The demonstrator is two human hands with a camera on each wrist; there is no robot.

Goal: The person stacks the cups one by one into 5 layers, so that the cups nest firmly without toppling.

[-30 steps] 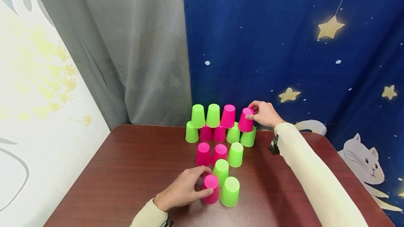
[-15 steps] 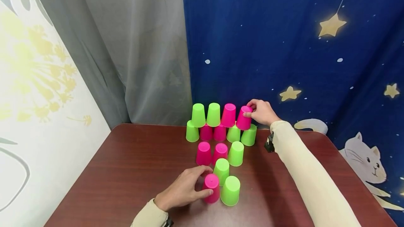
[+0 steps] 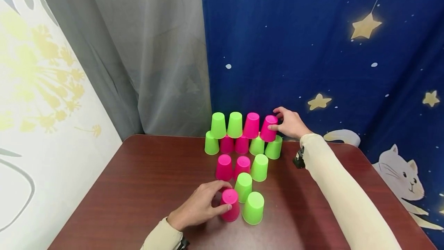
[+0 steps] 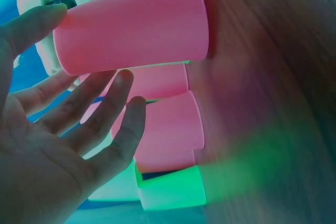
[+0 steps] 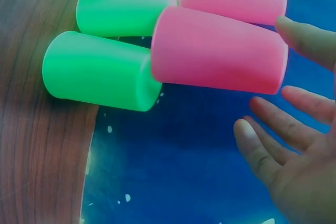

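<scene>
My left hand (image 3: 199, 205) holds an upside-down pink cup (image 3: 231, 208) near the front of the group, its thumb on the near side and its index finger behind. In the left wrist view, the remaining fingers spread beside that pink cup (image 4: 131, 27). At the back right, my right hand (image 3: 291, 124) hovers around another pink cup (image 3: 268, 129). This one rests on the upper row, straddling two green cups below. The right wrist view shows the fingers spread apart, clear of that cup (image 5: 218, 51), with the thumb tip close to its top edge.
Two green cups (image 3: 223, 125) and a pink cup (image 3: 251, 126) continue the upper row leftward, over a bottom row of several cups. In front stand two pink cups (image 3: 224, 168) and several green ones (image 3: 253, 209). Curtains (image 3: 295, 49) hang behind the brown table (image 3: 156, 173).
My right index finger has lifted off the upper pink cup, which had shifted left onto the row. My left hand and its pink cup have moved slightly left.
</scene>
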